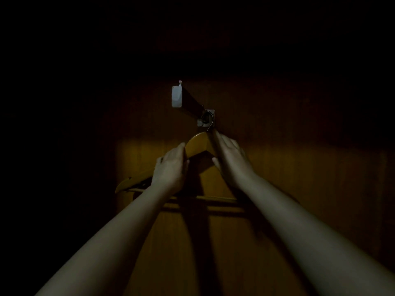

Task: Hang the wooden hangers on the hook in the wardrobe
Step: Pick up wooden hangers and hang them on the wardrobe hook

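Nearly hung: my left hand [171, 168] and right hand [229, 159] grip the curved tan wooden hanger [197, 144] just below the dark hook [192, 99].

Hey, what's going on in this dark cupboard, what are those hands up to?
A person is hanging a wooden hanger inside a dim wardrobe. The left hand holds the hanger's left shoulder and the right hand holds the right one, near the top. The hanger's wire top is up at the back end of the wardrobe hook. It is too dark to tell whether it already rests on it.
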`<action>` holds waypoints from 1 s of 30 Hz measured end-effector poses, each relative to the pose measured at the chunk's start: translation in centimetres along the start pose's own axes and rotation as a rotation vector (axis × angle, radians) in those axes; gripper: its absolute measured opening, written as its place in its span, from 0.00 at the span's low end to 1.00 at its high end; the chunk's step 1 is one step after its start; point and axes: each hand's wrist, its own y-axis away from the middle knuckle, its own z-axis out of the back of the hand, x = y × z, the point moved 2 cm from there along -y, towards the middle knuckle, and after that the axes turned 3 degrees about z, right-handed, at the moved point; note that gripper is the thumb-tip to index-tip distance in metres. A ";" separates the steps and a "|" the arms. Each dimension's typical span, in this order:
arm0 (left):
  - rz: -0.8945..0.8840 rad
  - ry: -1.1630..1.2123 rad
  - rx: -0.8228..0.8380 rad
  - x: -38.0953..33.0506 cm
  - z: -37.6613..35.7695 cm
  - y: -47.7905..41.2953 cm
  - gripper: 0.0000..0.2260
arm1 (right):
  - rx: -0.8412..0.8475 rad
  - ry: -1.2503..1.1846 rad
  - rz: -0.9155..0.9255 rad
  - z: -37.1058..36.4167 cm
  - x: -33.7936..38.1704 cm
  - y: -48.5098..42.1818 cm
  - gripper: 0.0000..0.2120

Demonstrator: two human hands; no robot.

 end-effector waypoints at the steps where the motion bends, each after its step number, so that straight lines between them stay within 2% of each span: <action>1: 0.020 -0.023 0.009 -0.2 0.0 0.1 0.23 | 0.005 0.007 -0.004 0.1 0.1 0.1 0.33; 3: 0.032 -0.054 0.001 -0.6 0.3 0.6 0.25 | 0.008 0.013 -0.005 0.3 0.4 0.5 0.33; 7: -0.057 -0.009 -0.072 -1.4 1.2 3.4 0.27 | -0.025 -0.006 0.029 1.1 1.0 2.7 0.28; 9: -0.104 -0.001 -0.042 -1.8 1.5 5.3 0.27 | -0.032 -0.029 0.020 1.1 1.4 4.4 0.28; 13: -0.196 -0.015 0.067 -1.8 1.6 10.0 0.26 | 0.002 -0.062 -0.039 0.0 1.9 9.1 0.25; 16: -0.288 -0.020 0.171 -1.6 1.0 14.0 0.30 | 0.031 -0.103 -0.068 -1.1 2.1 13.4 0.22; 20: -0.313 0.005 0.326 -0.4 -1.0 18.8 0.31 | 0.058 -0.153 -0.116 -3.0 2.5 19.5 0.18; 30: -0.291 0.071 0.748 3.4 -8.0 32.7 0.22 | 0.480 -0.163 -0.388 -8.7 4.4 36.4 0.17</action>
